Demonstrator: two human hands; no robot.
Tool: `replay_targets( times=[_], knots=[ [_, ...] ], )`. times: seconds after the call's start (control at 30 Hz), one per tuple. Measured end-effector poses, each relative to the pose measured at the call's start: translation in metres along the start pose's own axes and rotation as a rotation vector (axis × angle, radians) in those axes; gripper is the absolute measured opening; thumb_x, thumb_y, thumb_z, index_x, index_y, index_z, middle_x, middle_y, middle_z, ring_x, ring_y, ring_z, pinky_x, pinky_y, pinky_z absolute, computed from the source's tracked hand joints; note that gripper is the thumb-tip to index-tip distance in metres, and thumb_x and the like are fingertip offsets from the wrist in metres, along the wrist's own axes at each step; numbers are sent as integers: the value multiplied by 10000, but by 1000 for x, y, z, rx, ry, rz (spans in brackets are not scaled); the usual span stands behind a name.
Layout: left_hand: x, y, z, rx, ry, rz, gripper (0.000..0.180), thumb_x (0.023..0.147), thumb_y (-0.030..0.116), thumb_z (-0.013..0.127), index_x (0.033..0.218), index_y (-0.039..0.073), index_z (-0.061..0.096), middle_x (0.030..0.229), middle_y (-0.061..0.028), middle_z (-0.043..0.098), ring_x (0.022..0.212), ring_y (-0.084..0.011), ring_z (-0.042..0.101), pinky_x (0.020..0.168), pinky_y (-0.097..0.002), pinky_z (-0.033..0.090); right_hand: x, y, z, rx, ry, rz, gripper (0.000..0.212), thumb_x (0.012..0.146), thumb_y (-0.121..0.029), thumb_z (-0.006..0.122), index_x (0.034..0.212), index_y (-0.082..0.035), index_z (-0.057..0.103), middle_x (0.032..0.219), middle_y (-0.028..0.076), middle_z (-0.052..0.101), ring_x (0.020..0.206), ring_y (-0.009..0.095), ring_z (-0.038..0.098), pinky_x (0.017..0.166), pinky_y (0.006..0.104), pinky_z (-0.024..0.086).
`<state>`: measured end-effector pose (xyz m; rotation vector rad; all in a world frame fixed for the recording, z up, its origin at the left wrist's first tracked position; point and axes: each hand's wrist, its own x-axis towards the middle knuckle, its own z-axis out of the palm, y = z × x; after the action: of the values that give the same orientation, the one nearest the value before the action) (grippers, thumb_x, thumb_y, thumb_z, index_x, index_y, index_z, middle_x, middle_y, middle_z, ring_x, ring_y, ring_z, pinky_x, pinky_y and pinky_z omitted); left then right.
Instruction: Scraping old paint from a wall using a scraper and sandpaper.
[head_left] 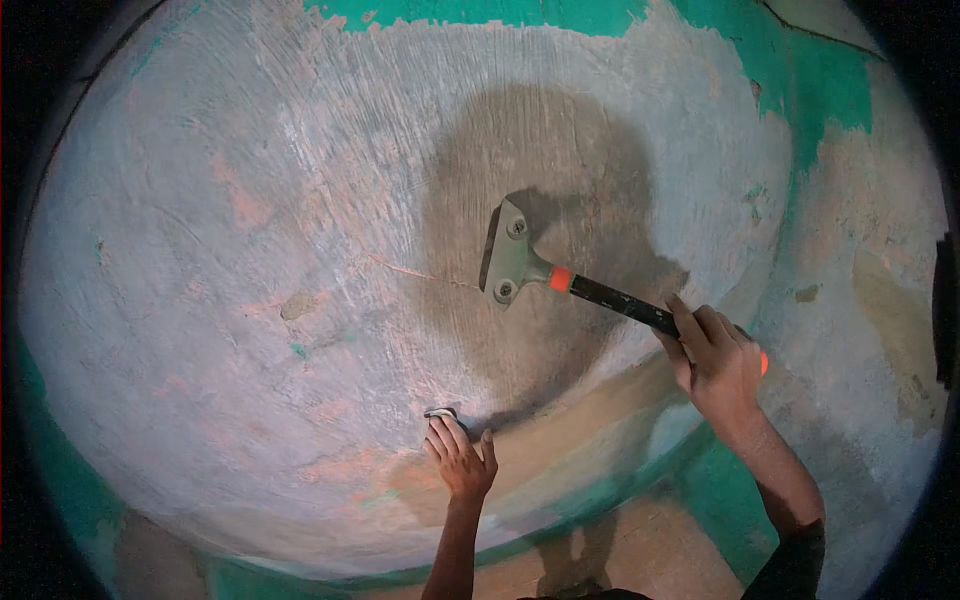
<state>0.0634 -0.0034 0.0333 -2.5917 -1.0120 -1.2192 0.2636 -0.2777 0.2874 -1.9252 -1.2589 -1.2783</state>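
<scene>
My right hand (722,365) is closed round the black handle of a long-handled scraper (620,301). Its wide metal head, fixed with two screws, is at the middle of the scraped wall (330,190), blade edge toward the left. An orange band sits below the head, and an orange end shows behind my hand. Lower down, my left hand (463,465) is against the wall, fingers together and thumb apart. Under its fingertips is a small flat thing with a dark edge (440,412). The fingers hide most of it, so its kind does not show.
Green paint (480,12) remains along the top, with more at the right and along the curved lower edge. Bare patches on the wall are pale grey, pinkish and brown. A thin crack (410,270) runs left of the scraper head. My shadow darkens the middle.
</scene>
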Motion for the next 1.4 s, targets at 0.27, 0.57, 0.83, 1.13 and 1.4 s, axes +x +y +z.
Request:
replay_targets(
  times=[0.27,0.57,0.83,1.13,1.4],
  knots=[
    [0,1,-4,-50,-22,-44,802,1012,439,467,1487,-146,189,1520,-431,178,1407,-601,181,1141,-661,125,0,-2,0,-14,-4,-6,370,816,-164,753,1157,-46,675,739,67,568,594,237,595,503,375,471],
    [0,1,-7,-21,-23,-39,789,1004,421,480,1478,-153,217,1503,-431,230,1389,-598,234,1139,-651,150,-6,-6,7,23,7,-2,383,832,-183,739,1183,-44,673,748,84,557,618,248,593,514,387,466],
    [16,18,-21,-13,18,-27,756,986,415,499,1438,-161,313,1467,-403,322,1358,-562,303,1136,-611,199,-59,-3,88,422,150,361,227,891,-180,719,1035,-17,655,764,136,626,556,299,588,509,361,459],
    [205,107,-146,34,204,454,675,909,292,611,1474,-13,401,1528,-204,399,1389,-377,384,1130,-518,278,-60,-36,192,1030,236,550,287,1026,-297,547,876,-52,538,601,-32,397,518,73,370,458,281,312],
    [233,107,-150,106,190,601,653,916,335,606,1465,22,442,1519,-173,437,1384,-354,423,1137,-510,292,-54,-51,241,1275,322,569,286,1032,-296,530,866,-63,528,598,-56,365,513,58,335,458,277,269]
  ],
)
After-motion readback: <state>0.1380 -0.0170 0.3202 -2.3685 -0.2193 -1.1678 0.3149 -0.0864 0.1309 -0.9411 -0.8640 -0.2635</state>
